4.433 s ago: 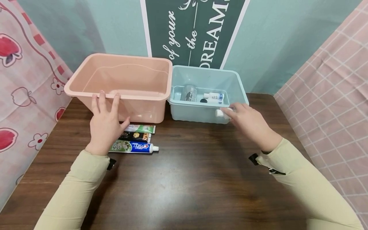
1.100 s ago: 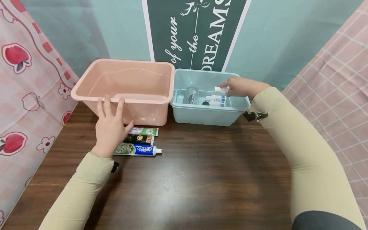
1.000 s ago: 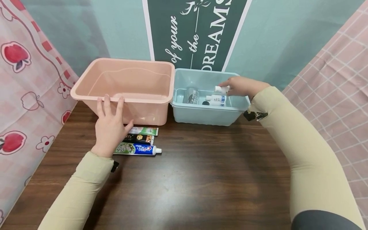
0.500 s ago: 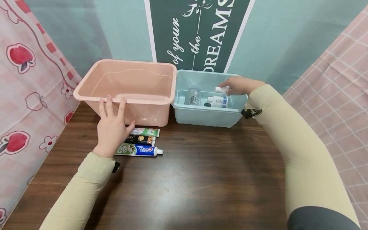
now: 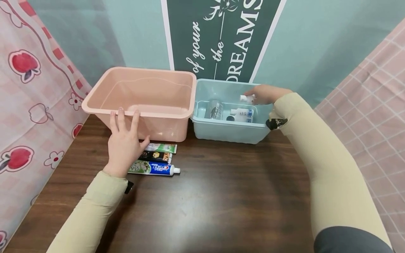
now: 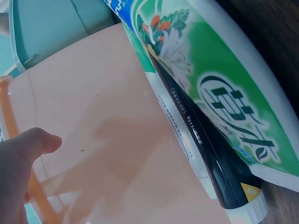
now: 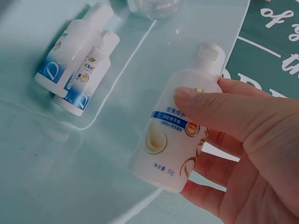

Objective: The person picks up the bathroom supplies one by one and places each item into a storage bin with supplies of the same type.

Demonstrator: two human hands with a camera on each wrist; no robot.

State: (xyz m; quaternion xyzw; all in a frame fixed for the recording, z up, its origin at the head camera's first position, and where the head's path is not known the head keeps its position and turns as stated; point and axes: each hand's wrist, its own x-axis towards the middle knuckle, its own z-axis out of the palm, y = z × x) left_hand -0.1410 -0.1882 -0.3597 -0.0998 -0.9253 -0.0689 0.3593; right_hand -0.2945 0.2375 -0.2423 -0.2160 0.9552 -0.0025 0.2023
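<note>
My right hand [image 5: 268,94] holds a small white conditioner bottle [image 7: 170,135] between thumb and fingers, inside the top of the blue bin [image 5: 231,131]. In the right wrist view the bottle is tilted, cap up, its label facing the camera. Below it lie two small white-and-blue bottles [image 7: 70,58], side by side. A clear, dark-printed bottle [image 5: 216,109] lies left of them. My left hand [image 5: 122,149] rests on the pink bin's [image 5: 164,128] front rim, fingers fairly straight and thumb spread away. No objects show inside the pink bin.
Toothpaste tubes lie before the pink bin, partly behind my left hand: a green-white one [image 5: 166,148], a black one [image 5: 156,156] and a blue-green one [image 5: 158,168]. The bins stand side by side on a dark wooden table [image 5: 221,196], against a cloth-covered wall [image 5: 136,35].
Since the oldest frame, my right hand has carried the bottle from the blue bin's front rim back over its inside. During the last second both hands stay nearly still; the view shifts slightly.
</note>
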